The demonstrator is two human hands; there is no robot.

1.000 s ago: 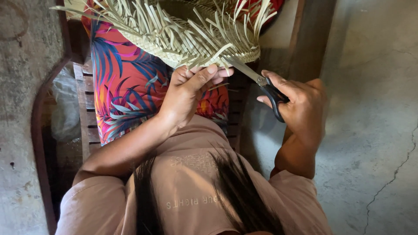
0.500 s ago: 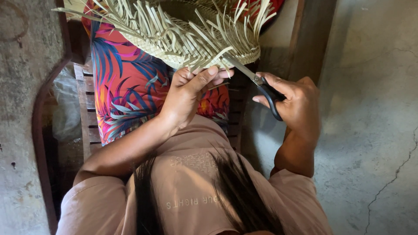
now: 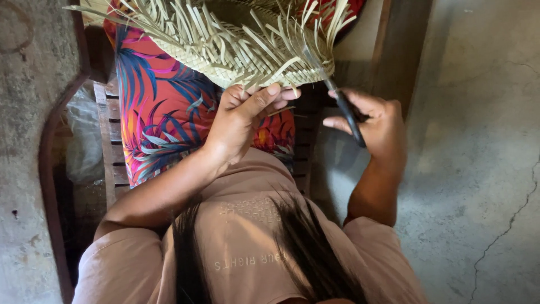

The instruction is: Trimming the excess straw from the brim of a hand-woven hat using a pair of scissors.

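Observation:
A woven straw piece (image 3: 236, 42) with many loose strip ends lies across my lap, over bright patterned cloth (image 3: 163, 112). My left hand (image 3: 242, 118) grips its near woven edge from below, thumb on top. My right hand (image 3: 374, 121) holds black-handled scissors (image 3: 340, 104), fingers through the loops. The blades point up into the loose strips at the piece's right end.
I sit on a slatted wooden chair (image 3: 112, 163) with a curved arm at the left. A concrete floor (image 3: 484, 141) with cracks spreads to the right. A wooden post (image 3: 402, 45) stands beyond my right hand.
My right hand has turned the scissors from slanting under the edge to pointing upward, and moved them slightly left and up into the strips. The left hand has kept its grip.

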